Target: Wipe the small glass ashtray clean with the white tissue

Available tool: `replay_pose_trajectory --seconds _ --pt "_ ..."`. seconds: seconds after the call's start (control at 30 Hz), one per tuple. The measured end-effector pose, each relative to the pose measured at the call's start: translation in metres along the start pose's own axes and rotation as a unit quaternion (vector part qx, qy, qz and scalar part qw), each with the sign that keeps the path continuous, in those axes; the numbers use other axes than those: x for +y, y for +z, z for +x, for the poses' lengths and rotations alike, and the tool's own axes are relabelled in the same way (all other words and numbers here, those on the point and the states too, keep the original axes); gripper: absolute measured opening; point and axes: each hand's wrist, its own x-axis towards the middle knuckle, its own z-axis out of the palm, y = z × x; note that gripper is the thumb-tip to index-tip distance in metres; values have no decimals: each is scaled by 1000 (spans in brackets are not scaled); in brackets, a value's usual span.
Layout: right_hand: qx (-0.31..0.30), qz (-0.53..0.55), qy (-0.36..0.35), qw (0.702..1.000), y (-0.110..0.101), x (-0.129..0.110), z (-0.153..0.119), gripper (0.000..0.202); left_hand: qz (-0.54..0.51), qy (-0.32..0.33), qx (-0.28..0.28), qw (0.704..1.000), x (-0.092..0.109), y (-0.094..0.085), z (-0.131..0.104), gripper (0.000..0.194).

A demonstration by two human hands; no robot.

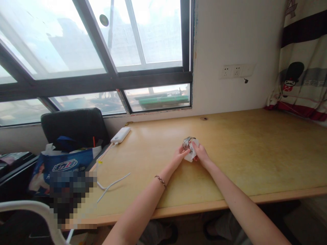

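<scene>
Just above the middle of the wooden table [153, 149], my two hands are close together around a small rounded, shiny object [187, 143] with dark edges. My left hand [181, 154] grips it from the left, fingers wrapped round its lower side. A white tissue or cloth [191, 156] is pinched in my right hand [200, 153] and pressed against the object's right side. What exactly the object is cannot be made out. My fingers hide part of it.
A white power bank [121, 135] with a white cable [112, 184] lies on the table's left side. Left of the table are a black chair [74, 126] and a blue bag [63, 166]. Behind are a window, wall sockets [232, 71] and a curtain [304, 61].
</scene>
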Motion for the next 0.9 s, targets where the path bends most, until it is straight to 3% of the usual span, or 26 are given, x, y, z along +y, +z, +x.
replay_pose_trajectory --seconds 0.17,0.37,0.5,0.63,0.77,0.9 --pt "-26 15 1 1000 0 -5 -2 59 -55 -19 39 998 -2 -4 2 58" --pt "4 -99 -57 993 -7 -1 1 32 -64 -36 37 997 -14 -14 6 49" --pt "55 -227 -89 968 -9 1 3 20 -41 -50 57 996 -19 -16 8 48" --pt "91 -323 -108 936 -9 -1 2 36 -35 -40 51 997 -18 -16 7 50" --pt "93 -313 -139 935 -10 -4 -3 46 -51 -40 43 997 -16 -16 7 56" --pt "85 -284 -159 942 -11 -3 -3 33 -49 -67 66 994 -16 -17 8 60"
